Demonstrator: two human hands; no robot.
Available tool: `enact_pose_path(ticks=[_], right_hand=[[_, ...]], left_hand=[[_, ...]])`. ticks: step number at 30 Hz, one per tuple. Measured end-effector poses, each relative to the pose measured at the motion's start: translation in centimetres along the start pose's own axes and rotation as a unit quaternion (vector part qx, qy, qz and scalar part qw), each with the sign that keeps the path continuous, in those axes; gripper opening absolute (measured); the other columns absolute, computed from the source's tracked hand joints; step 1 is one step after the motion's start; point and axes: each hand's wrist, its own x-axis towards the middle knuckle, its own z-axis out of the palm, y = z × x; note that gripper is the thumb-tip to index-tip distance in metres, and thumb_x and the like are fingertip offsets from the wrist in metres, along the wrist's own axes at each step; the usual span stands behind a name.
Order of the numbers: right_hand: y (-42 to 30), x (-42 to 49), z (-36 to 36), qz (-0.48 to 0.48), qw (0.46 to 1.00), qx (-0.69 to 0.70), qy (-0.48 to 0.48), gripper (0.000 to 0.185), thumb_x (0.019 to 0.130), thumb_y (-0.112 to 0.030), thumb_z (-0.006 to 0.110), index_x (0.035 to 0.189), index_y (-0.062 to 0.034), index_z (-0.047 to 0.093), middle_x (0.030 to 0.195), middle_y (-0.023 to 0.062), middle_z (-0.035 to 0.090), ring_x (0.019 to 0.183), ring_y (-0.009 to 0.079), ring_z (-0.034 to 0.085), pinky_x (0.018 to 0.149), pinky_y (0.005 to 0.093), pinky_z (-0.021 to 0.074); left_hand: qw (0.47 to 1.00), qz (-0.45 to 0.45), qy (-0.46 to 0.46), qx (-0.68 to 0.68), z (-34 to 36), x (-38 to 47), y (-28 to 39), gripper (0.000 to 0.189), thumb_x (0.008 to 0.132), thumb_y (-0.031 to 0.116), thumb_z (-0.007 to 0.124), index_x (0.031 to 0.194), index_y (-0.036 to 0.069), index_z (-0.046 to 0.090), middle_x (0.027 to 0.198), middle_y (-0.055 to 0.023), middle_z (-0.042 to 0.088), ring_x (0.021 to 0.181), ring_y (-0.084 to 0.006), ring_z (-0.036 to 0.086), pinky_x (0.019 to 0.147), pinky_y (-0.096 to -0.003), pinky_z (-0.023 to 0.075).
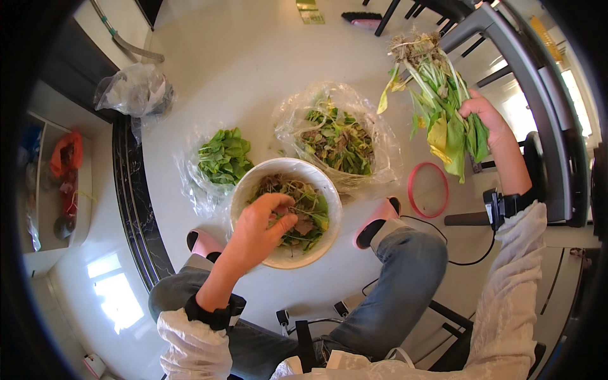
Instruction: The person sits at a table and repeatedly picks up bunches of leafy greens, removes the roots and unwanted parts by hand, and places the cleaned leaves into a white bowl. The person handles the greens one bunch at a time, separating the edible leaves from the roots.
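Observation:
My right hand [486,116] grips a bunch of leafy greens [439,99] by its leaf end, raised at the upper right. Its tangled, soil-coated roots point away from me, and some leaves are yellow. Over the white bin [335,209] hovers my left hand [263,228], its fingers half curled and the thumb apart; nothing shows between them. Wilted leaves and stems [306,218] lie inside the bin, partly hidden by that hand. Behind it, a clear plastic bag [289,116] holds a heap of rooted greens [339,142]. Fresh green leaves [224,156] sit in another plastic bag [197,190] to the left.
A pink ring [411,190] stands right of the bin, near a black cable [468,263]. A knotted plastic bag [137,90] rests by the left cabinet. Farther off are a pink-and-black brush [363,20] and a grey metal frame [527,90] at right. My pink slippers [375,223] flank the bin.

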Motion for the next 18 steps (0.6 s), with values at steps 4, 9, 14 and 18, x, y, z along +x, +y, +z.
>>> enact_pose_path(ticks=[4, 9, 14, 18], right_hand=[[-1.4, -5.7, 5.2, -0.029, 0.999, 0.032, 0.003, 0.055, 0.063, 0.004, 0.049, 0.118, 0.0062, 0.047, 0.091, 0.0164, 0.062, 0.067, 0.0213, 0.064, 0.061, 0.0329, 0.0558], [1.6, -10.6, 14.8, -0.004, 0.995, 0.082, -0.054, 0.048, 0.065, 0.001, 0.052, 0.113, 0.0037, 0.051, 0.091, 0.0129, 0.062, 0.075, 0.0215, 0.063, 0.070, 0.0338, 0.0536], [5.9, -12.1, 22.3, 0.052, 0.988, 0.125, -0.077, 0.034, 0.067, -0.002, 0.052, 0.101, 0.0016, 0.058, 0.082, 0.0096, 0.062, 0.064, 0.0174, 0.061, 0.060, 0.0298, 0.0520], [8.9, -12.1, 24.8, 0.060, 0.992, 0.108, -0.042, 0.024, 0.067, -0.002, 0.056, 0.091, 0.0032, 0.058, 0.077, 0.0097, 0.061, 0.060, 0.0181, 0.058, 0.057, 0.0315, 0.0501]], left_hand=[[0.974, 0.032, 0.030, -0.223, -1.0, -0.1, 0.7, 0.051, 0.087, 0.032, 0.062, 0.124, 0.000, 0.048, 0.119, -0.0102, 0.054, 0.113, -0.0196, 0.050, 0.096, -0.0337, 0.0387], [0.882, 0.034, 0.033, -0.468, -1.7, -0.2, 0.4, 0.085, 0.083, 0.065, 0.049, 0.139, 0.007, 0.027, 0.143, -0.0148, 0.032, 0.135, -0.0233, 0.026, 0.111, -0.0407, 0.0143], [0.808, -0.005, -0.080, -0.584, -0.2, -0.5, -0.1, 0.099, 0.075, 0.079, 0.038, 0.140, 0.006, 0.029, 0.139, -0.0135, 0.039, 0.127, -0.0256, 0.038, 0.107, -0.0429, 0.0272], [0.768, 0.005, -0.229, -0.598, 0.0, -2.2, -0.1, 0.098, 0.073, 0.081, 0.038, 0.135, 0.005, 0.038, 0.130, -0.0122, 0.049, 0.117, -0.0259, 0.048, 0.101, -0.0411, 0.0369]])
